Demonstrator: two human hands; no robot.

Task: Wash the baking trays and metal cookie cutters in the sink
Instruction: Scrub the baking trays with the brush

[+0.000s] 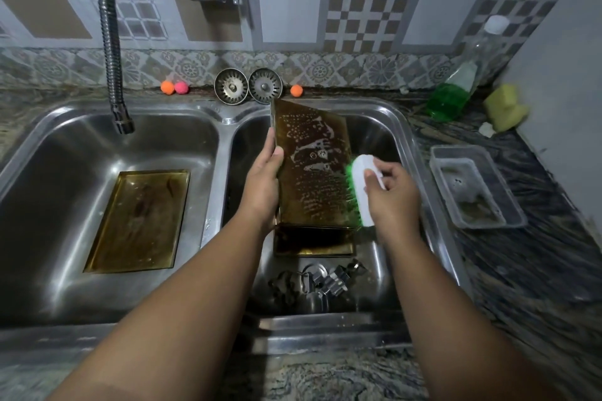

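Left hand (262, 185) fingers grip tray (312, 179), long axis pointing away, probably tilted; right hand (394, 197) fingers grip brush (362, 172).

Both bare forearms reach forward, well apart. The left hand (263, 187) grips a soapy baking tray (312, 179) by its left edge, thumb on its face. The right hand (392, 197) clasps a scrubbing brush (360, 172), fingers curled.
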